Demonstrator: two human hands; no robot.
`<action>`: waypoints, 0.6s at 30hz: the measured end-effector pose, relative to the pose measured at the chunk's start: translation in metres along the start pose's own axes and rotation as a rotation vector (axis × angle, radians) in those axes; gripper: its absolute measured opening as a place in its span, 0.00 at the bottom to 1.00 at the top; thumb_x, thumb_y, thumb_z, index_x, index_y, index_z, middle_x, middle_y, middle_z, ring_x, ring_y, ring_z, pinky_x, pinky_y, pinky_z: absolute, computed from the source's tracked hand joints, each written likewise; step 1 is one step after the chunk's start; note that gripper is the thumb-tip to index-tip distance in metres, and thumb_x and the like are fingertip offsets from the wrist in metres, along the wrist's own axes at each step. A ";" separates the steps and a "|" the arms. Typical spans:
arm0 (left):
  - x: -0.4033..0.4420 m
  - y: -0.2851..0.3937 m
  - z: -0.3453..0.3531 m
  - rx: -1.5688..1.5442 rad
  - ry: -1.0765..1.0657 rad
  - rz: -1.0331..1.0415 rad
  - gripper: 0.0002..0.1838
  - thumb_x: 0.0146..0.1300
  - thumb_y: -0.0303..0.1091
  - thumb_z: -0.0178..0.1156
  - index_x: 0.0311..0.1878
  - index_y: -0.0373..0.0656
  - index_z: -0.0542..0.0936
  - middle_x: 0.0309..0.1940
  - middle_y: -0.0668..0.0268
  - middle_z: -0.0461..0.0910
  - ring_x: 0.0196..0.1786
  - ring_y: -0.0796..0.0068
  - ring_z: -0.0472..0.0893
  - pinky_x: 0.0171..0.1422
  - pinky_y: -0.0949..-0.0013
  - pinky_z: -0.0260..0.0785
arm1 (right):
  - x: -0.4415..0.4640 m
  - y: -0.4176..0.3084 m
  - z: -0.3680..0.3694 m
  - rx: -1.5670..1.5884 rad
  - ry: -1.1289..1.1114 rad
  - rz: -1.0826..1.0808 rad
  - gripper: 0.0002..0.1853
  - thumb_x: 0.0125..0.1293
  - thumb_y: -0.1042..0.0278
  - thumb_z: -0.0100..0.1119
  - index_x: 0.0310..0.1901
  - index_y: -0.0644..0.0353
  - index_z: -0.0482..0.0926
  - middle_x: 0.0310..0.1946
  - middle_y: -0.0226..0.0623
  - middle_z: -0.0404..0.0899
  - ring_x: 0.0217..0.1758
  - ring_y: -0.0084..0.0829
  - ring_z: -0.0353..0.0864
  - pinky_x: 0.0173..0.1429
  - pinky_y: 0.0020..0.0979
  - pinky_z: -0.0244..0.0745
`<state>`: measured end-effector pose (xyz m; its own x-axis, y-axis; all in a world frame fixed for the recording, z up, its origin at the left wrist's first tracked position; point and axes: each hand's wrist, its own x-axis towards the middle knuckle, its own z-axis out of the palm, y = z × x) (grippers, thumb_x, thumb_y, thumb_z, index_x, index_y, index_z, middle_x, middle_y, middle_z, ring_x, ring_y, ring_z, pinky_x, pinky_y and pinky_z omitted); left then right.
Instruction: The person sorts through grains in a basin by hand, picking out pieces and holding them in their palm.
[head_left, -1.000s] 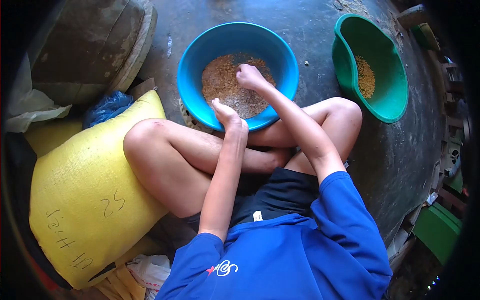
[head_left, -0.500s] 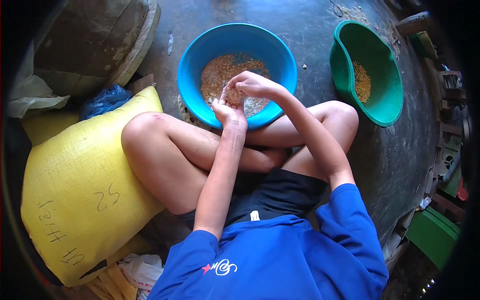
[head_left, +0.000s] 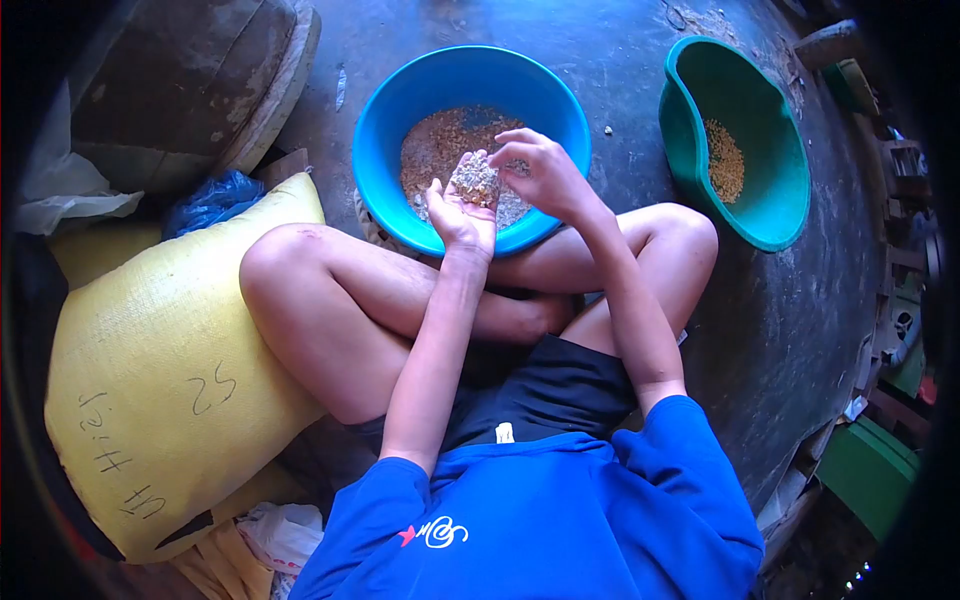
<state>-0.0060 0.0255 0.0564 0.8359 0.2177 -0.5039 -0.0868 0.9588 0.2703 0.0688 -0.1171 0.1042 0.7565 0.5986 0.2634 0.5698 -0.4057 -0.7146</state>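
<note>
My left hand is palm up over the blue basin, cupping a small heap of broken grain. Just to its right, my right hand hovers with fingers bent and apart; nothing shows between them. The basin rests against my crossed legs and holds a layer of brownish grain mix, with paler, powdery material nearer me. My hands and forearms hide part of this layer.
On the right, a green basin with a bent rim holds yellow grain. A full yellow sack with handwriting lies on my left, beside a blue plastic bag. A large rounded object stands at the upper left.
My right hand has lifted off the left palm and shifted right, its fingers opening. The grain heap in my left hand is now uncovered.
</note>
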 end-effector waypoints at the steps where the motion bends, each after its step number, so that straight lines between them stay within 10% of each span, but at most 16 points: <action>1: -0.001 0.001 0.002 0.015 -0.004 0.008 0.36 0.77 0.55 0.35 0.71 0.34 0.71 0.68 0.48 0.77 0.67 0.53 0.79 0.71 0.49 0.72 | -0.001 -0.002 0.000 -0.018 -0.002 -0.016 0.06 0.62 0.72 0.71 0.41 0.56 0.89 0.57 0.47 0.84 0.60 0.49 0.84 0.66 0.44 0.79; 18: -0.003 0.001 0.005 0.035 0.011 0.032 0.38 0.77 0.59 0.36 0.70 0.34 0.73 0.64 0.51 0.80 0.65 0.56 0.80 0.70 0.51 0.72 | 0.011 -0.014 0.001 0.089 0.061 -0.039 0.04 0.62 0.72 0.70 0.36 0.60 0.84 0.49 0.44 0.87 0.52 0.43 0.86 0.58 0.43 0.81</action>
<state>-0.0057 0.0249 0.0619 0.8268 0.2509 -0.5034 -0.0944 0.9442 0.3155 0.0686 -0.1044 0.1170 0.7538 0.5686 0.3294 0.5708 -0.3181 -0.7570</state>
